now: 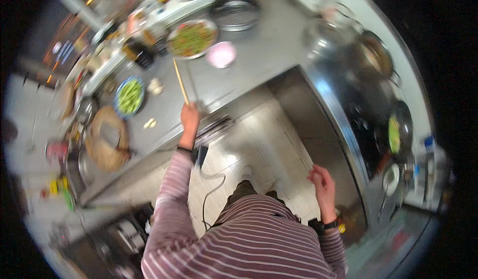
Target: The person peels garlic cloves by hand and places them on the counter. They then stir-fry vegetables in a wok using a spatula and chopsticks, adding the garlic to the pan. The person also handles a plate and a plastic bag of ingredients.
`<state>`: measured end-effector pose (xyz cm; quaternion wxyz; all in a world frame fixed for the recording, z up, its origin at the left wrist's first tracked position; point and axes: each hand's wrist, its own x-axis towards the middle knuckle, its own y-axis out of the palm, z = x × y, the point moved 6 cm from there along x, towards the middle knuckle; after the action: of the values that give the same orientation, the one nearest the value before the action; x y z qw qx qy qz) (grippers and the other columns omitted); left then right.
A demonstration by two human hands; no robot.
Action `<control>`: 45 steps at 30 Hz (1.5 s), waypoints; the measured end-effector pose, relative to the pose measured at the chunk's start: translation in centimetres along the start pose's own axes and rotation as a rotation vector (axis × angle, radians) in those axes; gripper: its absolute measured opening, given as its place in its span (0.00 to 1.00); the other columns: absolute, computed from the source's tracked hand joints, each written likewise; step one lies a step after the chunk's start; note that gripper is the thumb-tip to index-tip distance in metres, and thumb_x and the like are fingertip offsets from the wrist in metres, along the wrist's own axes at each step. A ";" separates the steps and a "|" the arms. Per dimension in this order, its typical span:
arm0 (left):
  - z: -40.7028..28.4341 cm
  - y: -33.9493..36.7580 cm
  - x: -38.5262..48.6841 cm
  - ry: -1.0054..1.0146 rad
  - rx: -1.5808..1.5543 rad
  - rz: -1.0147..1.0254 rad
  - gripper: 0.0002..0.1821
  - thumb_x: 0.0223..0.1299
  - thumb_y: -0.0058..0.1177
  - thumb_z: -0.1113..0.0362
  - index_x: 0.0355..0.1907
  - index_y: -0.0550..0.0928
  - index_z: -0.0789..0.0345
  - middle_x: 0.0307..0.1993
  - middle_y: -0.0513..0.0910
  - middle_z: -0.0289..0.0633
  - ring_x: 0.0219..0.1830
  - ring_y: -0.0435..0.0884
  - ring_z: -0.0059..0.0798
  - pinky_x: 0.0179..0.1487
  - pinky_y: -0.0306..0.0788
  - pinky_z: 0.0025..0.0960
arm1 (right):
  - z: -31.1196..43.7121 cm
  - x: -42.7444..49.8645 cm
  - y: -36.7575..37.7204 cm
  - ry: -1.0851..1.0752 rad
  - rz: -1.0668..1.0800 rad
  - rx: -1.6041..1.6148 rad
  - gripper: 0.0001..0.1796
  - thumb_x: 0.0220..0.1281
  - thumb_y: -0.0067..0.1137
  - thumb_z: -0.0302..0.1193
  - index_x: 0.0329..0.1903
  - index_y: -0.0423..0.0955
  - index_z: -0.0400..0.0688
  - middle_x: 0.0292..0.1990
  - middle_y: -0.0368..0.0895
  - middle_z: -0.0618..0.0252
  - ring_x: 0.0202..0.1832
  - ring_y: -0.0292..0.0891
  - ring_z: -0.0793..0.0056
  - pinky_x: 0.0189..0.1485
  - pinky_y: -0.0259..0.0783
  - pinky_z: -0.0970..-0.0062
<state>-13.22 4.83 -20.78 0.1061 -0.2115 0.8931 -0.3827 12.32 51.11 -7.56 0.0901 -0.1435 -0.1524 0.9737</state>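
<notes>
My left hand (pixel 189 116) grips a pair of wooden chopsticks (pixel 180 80), extended over the metal counter (pixel 246 66). Their far tips reach close to a plate of chopped green and red food (pixel 193 39), with a pink bowl (pixel 222 54) beside it. To the left of this hand are a blue-rimmed dish of cut green vegetable (pixel 129 97), garlic bulbs (pixel 155 86) and a few loose cloves (pixel 150 123). My right hand (pixel 323 185) hangs over the floor by the stove front, fingers loosely curled and apart, with nothing visible in it.
A cleaver (pixel 110 134) lies on a round wooden chopping board (pixel 102 152) at left. On the right, a wok (pixel 403 129) containing green food sits on the black stove (pixel 360 118). A dark round pan (pixel 235 13) stands at the back. Cabinet edges border the tiled floor (pixel 257 152).
</notes>
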 end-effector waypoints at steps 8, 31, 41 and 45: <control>-27.4 0.9 -29.3 0.926 0.091 1.070 0.12 0.70 0.46 0.60 0.45 0.77 0.67 0.27 0.80 0.59 0.32 0.81 0.59 0.33 0.71 0.52 | 11.4 0.8 -0.2 -0.768 0.018 -0.824 0.32 0.54 0.58 0.27 0.65 0.67 0.53 0.65 0.67 0.58 0.72 0.55 0.54 0.72 0.47 0.43; -24.8 2.3 -49.2 1.103 0.354 1.055 0.24 0.71 0.41 0.55 0.63 0.73 0.65 0.62 0.73 0.55 0.64 0.70 0.53 0.68 0.64 0.47 | -9.2 3.5 -52.8 -0.236 -0.756 -0.037 0.15 0.69 0.53 0.38 0.34 0.77 0.39 0.26 0.79 0.64 0.25 0.78 0.76 0.31 0.74 0.74; -20.3 3.5 -52.2 0.619 0.002 0.958 0.24 0.71 0.46 0.65 0.68 0.69 0.63 0.65 0.71 0.50 0.67 0.67 0.45 0.71 0.60 0.42 | -13.1 8.8 -50.3 -0.282 -0.592 -0.368 0.12 0.67 0.56 0.36 0.42 0.82 0.40 0.33 0.85 0.62 0.33 0.81 0.78 0.38 0.75 0.76; -21.1 4.0 -51.8 0.554 -0.020 0.955 0.24 0.71 0.46 0.65 0.68 0.69 0.63 0.65 0.71 0.51 0.67 0.67 0.45 0.72 0.60 0.42 | -14.5 9.0 -51.3 -0.079 -0.587 -0.079 0.12 0.67 0.58 0.34 0.45 0.83 0.40 0.35 0.86 0.65 0.37 0.81 0.82 0.39 0.76 0.80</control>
<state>24.21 44.53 -7.80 0.0269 0.3248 0.8879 -0.3248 15.04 105.05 -6.48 0.3563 -0.0587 -0.2283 0.9041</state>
